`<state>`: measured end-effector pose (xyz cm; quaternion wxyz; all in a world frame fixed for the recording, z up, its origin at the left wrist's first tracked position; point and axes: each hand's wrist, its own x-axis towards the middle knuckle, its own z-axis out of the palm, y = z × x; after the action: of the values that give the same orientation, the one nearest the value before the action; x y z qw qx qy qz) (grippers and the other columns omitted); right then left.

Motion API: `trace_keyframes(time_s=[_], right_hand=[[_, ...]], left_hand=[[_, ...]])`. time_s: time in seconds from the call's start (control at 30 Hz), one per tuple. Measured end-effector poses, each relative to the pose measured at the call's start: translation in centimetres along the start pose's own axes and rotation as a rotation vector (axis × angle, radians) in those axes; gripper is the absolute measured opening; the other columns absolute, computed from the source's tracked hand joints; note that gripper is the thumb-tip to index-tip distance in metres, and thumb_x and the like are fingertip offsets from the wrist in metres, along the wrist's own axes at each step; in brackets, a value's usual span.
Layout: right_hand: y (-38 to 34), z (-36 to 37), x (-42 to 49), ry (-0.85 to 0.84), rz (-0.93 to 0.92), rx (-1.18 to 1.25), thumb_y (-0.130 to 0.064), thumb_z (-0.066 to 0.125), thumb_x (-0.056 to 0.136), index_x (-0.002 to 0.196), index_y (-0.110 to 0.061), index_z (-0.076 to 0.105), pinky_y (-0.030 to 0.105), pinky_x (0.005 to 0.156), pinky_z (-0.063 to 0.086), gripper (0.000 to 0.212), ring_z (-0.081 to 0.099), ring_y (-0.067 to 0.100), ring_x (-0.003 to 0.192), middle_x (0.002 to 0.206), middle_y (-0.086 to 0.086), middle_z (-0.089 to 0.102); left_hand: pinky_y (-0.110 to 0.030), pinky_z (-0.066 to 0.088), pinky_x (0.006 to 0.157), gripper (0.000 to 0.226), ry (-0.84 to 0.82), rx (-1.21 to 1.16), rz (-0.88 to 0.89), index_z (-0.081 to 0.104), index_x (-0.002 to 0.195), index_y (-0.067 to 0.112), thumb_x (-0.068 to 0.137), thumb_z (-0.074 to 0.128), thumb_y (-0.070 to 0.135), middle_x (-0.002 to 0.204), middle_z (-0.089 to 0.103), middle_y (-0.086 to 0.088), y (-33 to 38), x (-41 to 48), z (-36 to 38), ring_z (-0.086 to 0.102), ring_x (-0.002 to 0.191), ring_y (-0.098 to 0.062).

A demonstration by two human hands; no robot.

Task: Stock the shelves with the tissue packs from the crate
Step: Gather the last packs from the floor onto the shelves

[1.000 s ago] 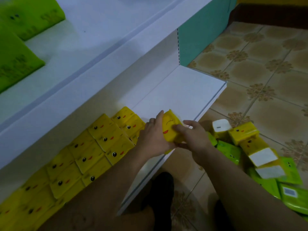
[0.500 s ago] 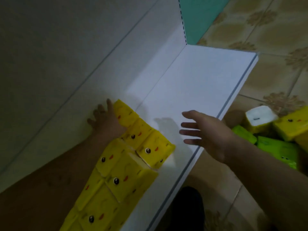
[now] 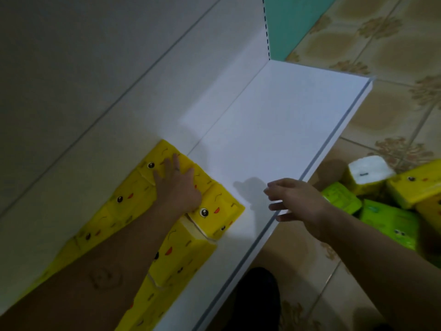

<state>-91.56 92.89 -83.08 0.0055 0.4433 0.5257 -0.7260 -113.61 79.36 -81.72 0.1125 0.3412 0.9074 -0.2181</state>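
Note:
Several yellow tissue packs (image 3: 133, 199) with cartoon faces lie in rows on the white bottom shelf (image 3: 274, 130). My left hand (image 3: 177, 185) presses flat on the packs at the right end of the rows, fingers spread. The last pack (image 3: 220, 209) lies just right of that hand, slightly askew. My right hand (image 3: 296, 199) hovers with relaxed fingers over the shelf's front edge, holding nothing. More yellow packs (image 3: 415, 185) and green packs (image 3: 391, 220) lie heaped on the floor at the right; no crate shows.
The right half of the shelf is bare white board, ending at a teal side panel (image 3: 291, 22). The upper shelf's underside (image 3: 71, 56) hangs over the left. Patterned floor tiles (image 3: 393, 48) lie to the right. A dark shoe (image 3: 257, 295) is below the shelf edge.
My left hand slid from the back of the rows forward onto the end packs. The right hand, having let go of the pack, drew back slightly toward the shelf edge. The camera moved in closer.

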Motion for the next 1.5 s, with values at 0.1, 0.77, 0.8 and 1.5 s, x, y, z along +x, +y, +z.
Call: trace_keyframes(time_s=[0.1, 0.77, 0.8, 1.5], right_hand=[[1.4, -1.0, 0.4, 0.114, 0.022, -0.001, -0.017, 0.070, 0.084, 0.116, -0.019, 0.056, 0.036, 0.067, 0.056, 0.035, 0.065, 0.022, 0.088, 0.101, 0.009, 0.064], [15.7, -14.5, 0.6, 0.468, 0.351, 0.138, 0.000, 0.054, 0.086, 0.102, -0.018, 0.060, 0.038, 0.067, 0.050, 0.025, 0.058, 0.027, 0.074, 0.080, 0.013, 0.062], [15.8, -14.6, 0.9, 0.487, 0.338, 0.142, 0.001, 0.054, 0.085, 0.103, -0.019, 0.061, 0.038, 0.066, 0.050, 0.027, 0.058, 0.026, 0.070, 0.076, 0.010, 0.062], [10.3, -14.0, -3.1, 0.567, 0.178, 0.164, -0.042, 0.061, 0.088, 0.120, -0.020, 0.059, 0.050, 0.089, 0.053, 0.039, 0.060, 0.026, 0.096, 0.102, 0.006, 0.062]], left_hand=[[-0.051, 0.006, 0.119, 0.063, 0.142, -0.023, 0.179, 0.033, 0.146, 0.028, 0.088, 0.053, 0.042, 0.163, -0.003, -0.007, 3.8, -1.7, -0.2, -0.004, 0.150, -0.027], [-0.053, 0.025, 0.111, 0.073, -0.142, -0.209, 0.594, 0.023, 0.149, 0.041, 0.088, 0.057, 0.022, 0.162, -0.009, -0.007, 30.6, -4.4, 8.5, -0.010, 0.148, -0.033], [-0.054, 0.023, 0.112, 0.078, -0.159, -0.192, 0.577, 0.016, 0.151, 0.042, 0.089, 0.057, 0.020, 0.161, -0.016, -0.007, 31.2, -4.0, 8.9, -0.016, 0.147, -0.034], [-0.026, 0.043, 0.061, 0.055, -0.928, -1.816, -0.118, 0.065, 0.113, 0.020, 0.060, 0.073, 0.031, 0.103, 0.068, -0.006, 26.6, -8.8, 3.6, 0.062, 0.081, -0.019]])
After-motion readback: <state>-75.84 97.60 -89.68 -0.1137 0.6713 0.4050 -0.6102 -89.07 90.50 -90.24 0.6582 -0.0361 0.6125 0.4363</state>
